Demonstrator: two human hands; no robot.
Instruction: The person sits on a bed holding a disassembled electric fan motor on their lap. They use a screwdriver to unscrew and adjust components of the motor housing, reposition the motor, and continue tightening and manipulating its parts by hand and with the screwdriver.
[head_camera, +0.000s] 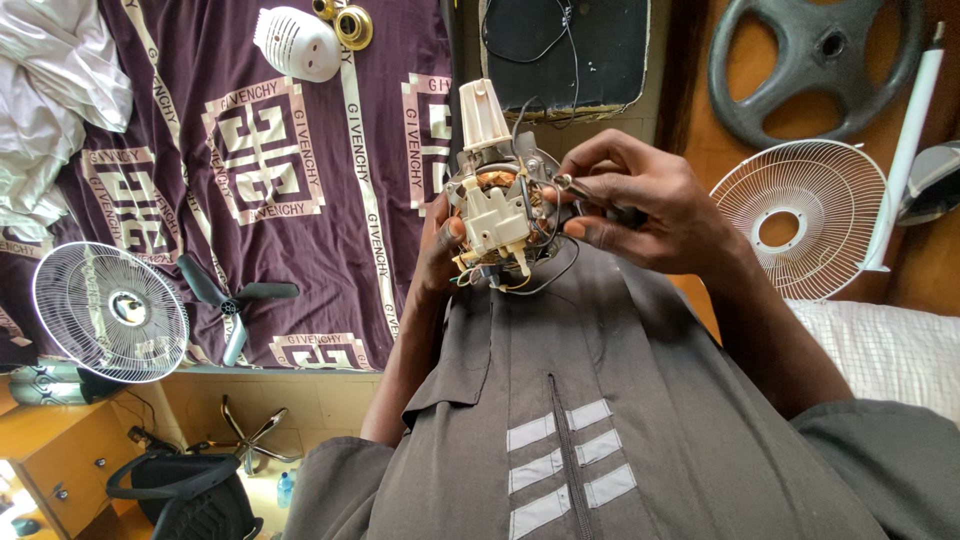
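At the far left lies a white fan grille (110, 311) on a dark purple bedcover (330, 180) with a pale square pattern and printed bands. Beside the grille rests a dark fan blade (232, 300), and higher up, near the top edge, a white rounded housing (296, 43) and a brass-coloured ring (352, 25).

In the middle, held up in front of the person's grey shirt (560, 420), is the fan motor (497, 215) — a round metal body with copper windings and a cream plastic gearbox on top. The left hand (440, 255) grips it from below and behind, fingers closed around the body, the thumb pressing on the front edge. The right hand (635, 205) pinches a slim metal tool (572, 186) between thumb and fingers, its tip at the motor's side.

The motor looks rather heavy and stiff for its size. The thin wires (540, 280) hanging under it and the plastic parts seem fragile — a hold on the metal frame appears safest.

To the right, a second white grille (800, 215) lies beside a white tube (908, 150), under a dark steering wheel (815, 60). No package or label is visible there.
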